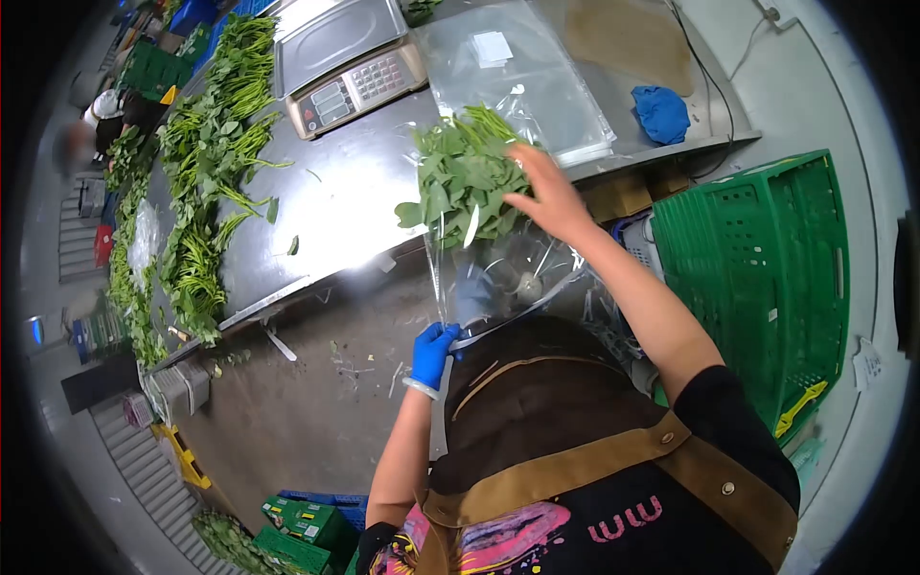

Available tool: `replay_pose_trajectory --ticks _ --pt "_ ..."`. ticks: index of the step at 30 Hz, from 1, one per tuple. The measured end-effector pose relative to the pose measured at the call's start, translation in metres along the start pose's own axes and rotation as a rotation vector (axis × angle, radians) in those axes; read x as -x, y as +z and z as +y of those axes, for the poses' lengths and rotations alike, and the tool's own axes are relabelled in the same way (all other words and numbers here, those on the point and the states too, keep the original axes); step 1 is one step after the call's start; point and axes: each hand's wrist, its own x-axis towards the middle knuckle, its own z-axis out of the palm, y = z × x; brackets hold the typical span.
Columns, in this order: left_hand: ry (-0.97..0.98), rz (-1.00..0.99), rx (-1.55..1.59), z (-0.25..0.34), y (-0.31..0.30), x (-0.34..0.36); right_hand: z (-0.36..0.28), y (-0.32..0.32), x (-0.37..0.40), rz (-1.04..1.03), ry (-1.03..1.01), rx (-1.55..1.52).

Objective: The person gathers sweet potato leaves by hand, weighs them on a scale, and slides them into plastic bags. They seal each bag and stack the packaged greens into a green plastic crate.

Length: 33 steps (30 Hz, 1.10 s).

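Observation:
A bunch of leafy greens (468,177) lies at the table's front edge, inside or under a clear plastic bag (517,273) that hangs over the edge towards my apron. My left hand (433,356), in a blue glove, is closed on the bag's lower edge. Bare and with its fingers spread, my right hand (550,196) is at the right side of the bunch, the fingertips by the leaves. Whether it presses on the plastic cannot be made out. Behind the bunch is a stack of flat clear bags (556,105) with small white labels (492,49) on top.
A scale (356,86) stands at the back of the metal table (335,206). Long piles of greens (196,211) line the left. A blue cloth or glove (660,115) lies at the right. Green crates (757,278) stand right of me. Another person (120,115) is far left.

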Motion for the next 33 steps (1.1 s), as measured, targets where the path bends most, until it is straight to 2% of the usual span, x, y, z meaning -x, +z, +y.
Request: replay_pose_trajectory --ticks 2,3,5,6,7,8,10,13,14,16,18,19,20,22,23,24,25,26,27,28,31,33 --pt "0.057 -0.019 -0.088 -0.001 -0.004 -0.003 0.011 -0.027 0.041 0.173 0.182 0.001" --pt "0.053 -0.052 -0.097 0.022 -0.002 0.007 0.026 -0.022 0.069 0.188 0.365 -0.070" --pt "-0.065 -0.093 0.166 0.024 -0.005 -0.005 0.048 -0.001 0.126 0.066 0.741 -0.613" --pt "-0.122 -0.112 0.295 0.026 -0.005 -0.011 0.049 -0.001 0.149 -0.130 0.916 -0.829" --pt "-0.118 -0.060 0.242 0.029 -0.001 -0.012 0.037 -0.009 0.160 -0.290 1.007 -0.916" --pt "-0.109 -0.030 0.184 0.021 -0.003 -0.016 0.034 -0.007 0.175 -0.319 0.922 -0.924" --pt "-0.096 0.033 0.071 0.003 -0.011 -0.027 0.025 -0.024 0.188 -0.287 1.050 -0.893" --pt "-0.183 0.046 0.116 0.006 -0.009 -0.021 0.031 -0.053 0.196 -0.337 1.102 -0.935" --pt "-0.224 0.044 0.115 0.011 -0.008 -0.017 0.030 -0.059 0.194 -0.377 1.188 -0.779" --pt "-0.238 -0.091 0.251 0.020 -0.005 -0.010 0.021 -0.070 0.187 -0.375 1.066 -0.433" --pt "-0.186 -0.239 0.431 0.034 0.000 0.000 -0.007 -0.072 0.164 0.015 0.516 -0.105" --pt "-0.151 -0.249 0.350 0.038 0.001 0.004 -0.029 -0.067 0.152 0.207 0.239 0.051" --pt "-0.111 -0.230 0.278 0.034 0.000 0.006 -0.051 -0.060 0.141 0.113 0.185 -0.041" --pt "-0.018 -0.204 0.130 0.028 0.002 0.002 -0.084 -0.024 0.119 -0.027 -0.217 -0.192" --pt "-0.147 -0.162 0.368 0.029 0.004 0.003 -0.090 0.010 0.115 -0.149 -0.368 -0.227" --pt "-0.194 -0.120 0.426 0.036 0.008 0.007 -0.103 0.035 0.114 -0.240 -0.413 -0.162" --pt "-0.161 -0.142 0.412 0.033 0.006 0.005 -0.119 0.049 0.108 -0.343 -0.334 -0.172" --pt "-0.134 -0.161 0.399 0.024 0.001 0.002 -0.124 0.061 0.107 -0.433 -0.339 -0.106" --pt "-0.168 -0.277 0.623 0.005 -0.013 -0.005 -0.127 0.079 0.113 -0.434 -0.316 -0.014" --pt "-0.176 -0.227 0.592 0.010 -0.012 -0.005 -0.131 0.087 0.113 -0.433 -0.291 0.078" --pt "-0.166 -0.101 0.512 0.022 0.002 0.003 -0.124 0.083 0.113 -0.550 -0.411 0.019" --pt "-0.144 -0.140 0.439 0.026 0.002 0.000 -0.128 0.066 0.113 -0.603 -0.285 -0.224"
